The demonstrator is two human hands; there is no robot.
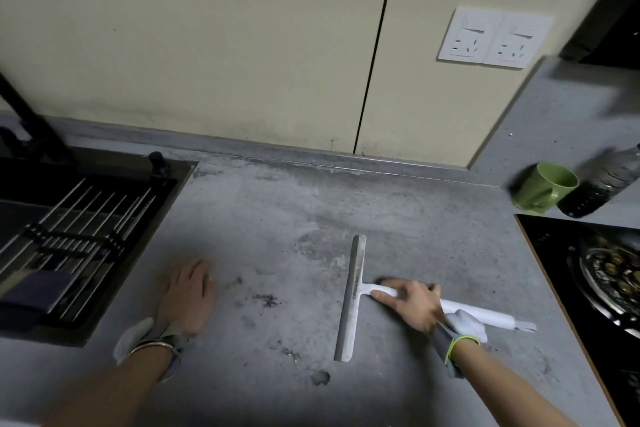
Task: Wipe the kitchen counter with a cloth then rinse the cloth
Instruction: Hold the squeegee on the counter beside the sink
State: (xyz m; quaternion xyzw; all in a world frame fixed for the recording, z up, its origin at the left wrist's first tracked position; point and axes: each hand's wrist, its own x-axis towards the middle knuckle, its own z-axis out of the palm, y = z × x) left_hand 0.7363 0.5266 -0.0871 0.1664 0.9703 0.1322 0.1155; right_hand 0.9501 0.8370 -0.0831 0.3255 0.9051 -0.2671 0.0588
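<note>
On grey counter point(277, 218), right fingers point(384, 295) gripping squeegee point(353, 298), left fingers point(194, 274) flat, empty, sink point(86, 246) left.

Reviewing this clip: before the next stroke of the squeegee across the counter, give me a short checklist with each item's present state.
1. Right hand grips the squeegee handle: ok.
2. Blade lies flat along the counter: ok, as far as this view shows.
3. Left hand rests flat on the counter, clear of the blade: ok.
4. Dark crumbs lie between the left hand and the blade, still to be cleared: not ok.
5. Green mug and bottle stand on the raised ledge, out of the stroke path: ok.
6. Cloth ready for wiping: cannot tell, none clearly visible.
</note>
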